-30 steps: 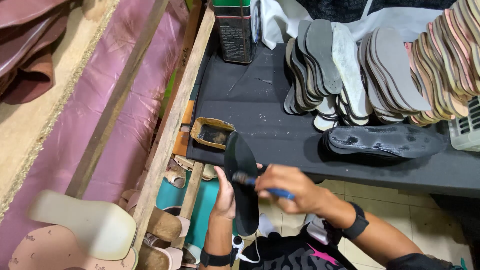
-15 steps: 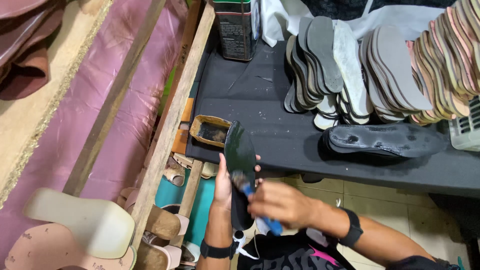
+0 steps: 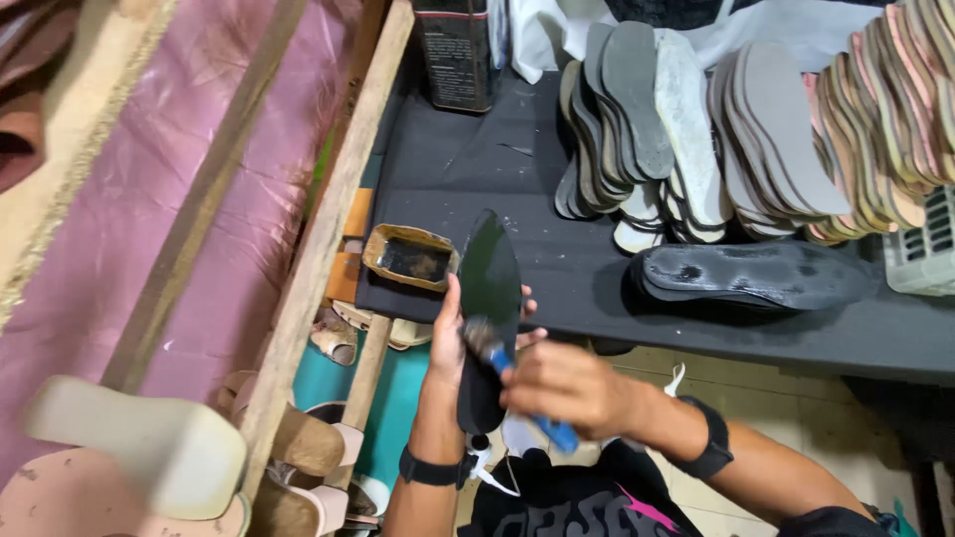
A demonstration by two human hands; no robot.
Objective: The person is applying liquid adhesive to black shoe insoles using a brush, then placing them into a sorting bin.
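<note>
My left hand (image 3: 453, 333) holds a black shoe sole (image 3: 487, 273) upright from behind, pointed end up. My right hand (image 3: 567, 388) grips a brush with a blue handle (image 3: 522, 388); its bristles touch the sole's lower middle. A small brown tray of dark glue (image 3: 410, 257) sits just left of the sole on the black table (image 3: 477, 169). Both wrists wear black bands.
A row of stacked grey and tan soles (image 3: 756, 119) leans along the table's back. One black sole (image 3: 756, 276) lies flat at right. A dark can (image 3: 456, 50) stands at the back. Wooden rails (image 3: 318, 239) and heeled shoes (image 3: 159, 447) lie at left.
My right hand has drawn the brush down the sole from its upper middle toward the lower part. The sole stays upright in my left hand.
</note>
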